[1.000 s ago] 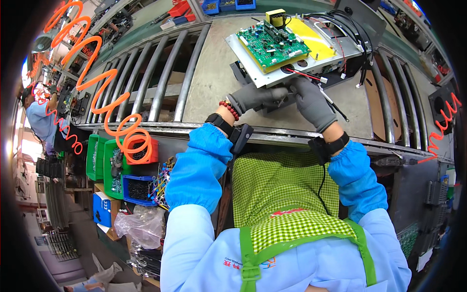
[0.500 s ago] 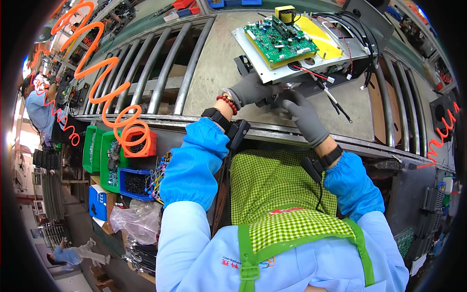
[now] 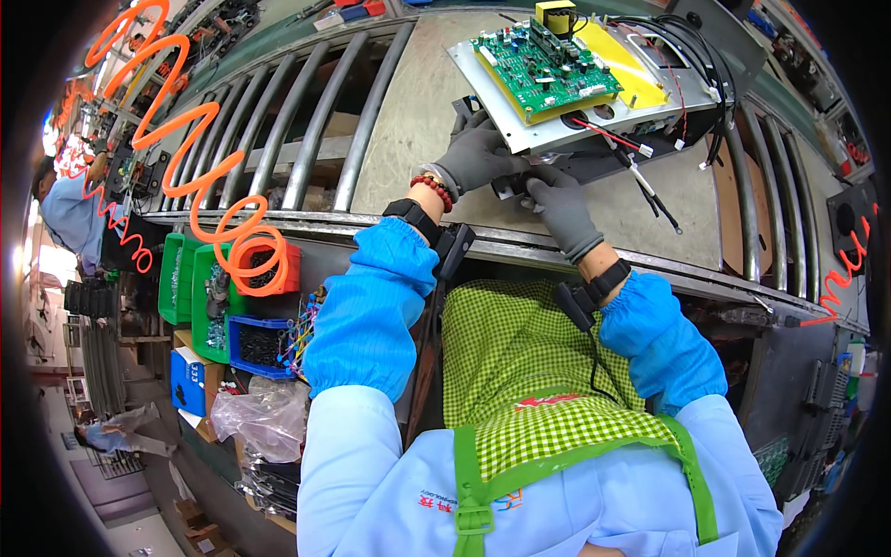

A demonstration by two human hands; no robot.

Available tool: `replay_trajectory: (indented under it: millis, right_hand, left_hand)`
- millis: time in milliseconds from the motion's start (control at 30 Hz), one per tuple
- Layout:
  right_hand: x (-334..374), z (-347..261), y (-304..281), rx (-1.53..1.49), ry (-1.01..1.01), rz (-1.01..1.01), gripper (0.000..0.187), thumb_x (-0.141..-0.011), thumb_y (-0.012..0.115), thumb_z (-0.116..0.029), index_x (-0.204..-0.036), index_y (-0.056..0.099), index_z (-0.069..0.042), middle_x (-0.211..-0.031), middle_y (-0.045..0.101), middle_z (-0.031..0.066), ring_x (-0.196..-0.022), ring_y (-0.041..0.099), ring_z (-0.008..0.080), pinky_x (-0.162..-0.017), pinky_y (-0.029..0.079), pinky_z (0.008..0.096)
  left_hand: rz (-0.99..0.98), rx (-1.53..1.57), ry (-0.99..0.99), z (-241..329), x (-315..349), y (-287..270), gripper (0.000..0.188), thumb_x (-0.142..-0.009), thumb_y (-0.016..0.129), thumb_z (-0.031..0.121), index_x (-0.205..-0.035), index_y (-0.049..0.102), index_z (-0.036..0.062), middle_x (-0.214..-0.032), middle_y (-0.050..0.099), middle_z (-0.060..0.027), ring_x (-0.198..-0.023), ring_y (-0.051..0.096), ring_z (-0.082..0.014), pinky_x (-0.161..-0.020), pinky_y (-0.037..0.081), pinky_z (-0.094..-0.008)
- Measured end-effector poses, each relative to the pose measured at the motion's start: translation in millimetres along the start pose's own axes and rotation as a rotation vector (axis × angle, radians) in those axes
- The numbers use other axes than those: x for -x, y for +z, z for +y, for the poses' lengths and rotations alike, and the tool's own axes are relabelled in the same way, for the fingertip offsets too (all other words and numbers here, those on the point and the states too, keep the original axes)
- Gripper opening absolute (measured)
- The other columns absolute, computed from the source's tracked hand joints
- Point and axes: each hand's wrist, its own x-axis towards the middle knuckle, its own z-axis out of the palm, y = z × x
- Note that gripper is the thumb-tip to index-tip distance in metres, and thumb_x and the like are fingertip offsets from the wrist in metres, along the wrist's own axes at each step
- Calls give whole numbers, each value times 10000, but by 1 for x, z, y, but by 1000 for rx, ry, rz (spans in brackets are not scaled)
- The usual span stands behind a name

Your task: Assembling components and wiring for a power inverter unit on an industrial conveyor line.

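A green circuit board sits on a white metal plate, which lies tilted over a black housing. My left hand, in a grey glove, is closed at the plate's near left corner, its fingers partly under the edge; what they grip is hidden. My right hand, also gloved, has its fingers pressed together on a small black part below that corner. Red and black leads with white plugs hang from the plate's near side, right of my hands.
Metal rollers flank the worktop on both sides. An orange coiled hose hangs at the left. Green, red and blue bins of small parts stand below it. Black cables loop over the housing's far right. Other people are at far left.
My left hand's fingers have shifted up along the plate's left corner. My right hand has moved slightly left and closed in on the small black part. The plate has shifted slightly right.
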Motion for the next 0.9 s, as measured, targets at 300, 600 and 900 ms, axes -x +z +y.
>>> replay_trajectory:
  millis: [300,600,900]
  right_hand:
    - [-3,3,-6,18,-4,-34,258,-901,520,-93,-1070,637,64,-898,653,86,-700,610,130,-639,517,264]
    - [2,0,-6,-37,-2,-91,290,-916,505,-81,-1137,613,74,-1016,660,117,-811,647,166,-737,559,276]
    - [-16,14,-15,110,5,-82,261,-904,527,-82,-1079,652,67,-915,682,110,-725,664,166,-663,566,292]
  left_hand:
    - [-48,67,-35,-9,-4,4,515,-778,785,221,-1218,605,25,-1126,667,-112,-1006,631,-181,-881,513,-317]
    - [56,-84,81,-13,-5,15,505,-828,743,228,-1256,575,22,-1184,650,-133,-1063,617,-217,-921,503,-349]
    - [130,55,126,-18,-6,19,496,-800,758,178,-1230,578,6,-1159,658,-133,-1006,642,-232,-873,529,-357]
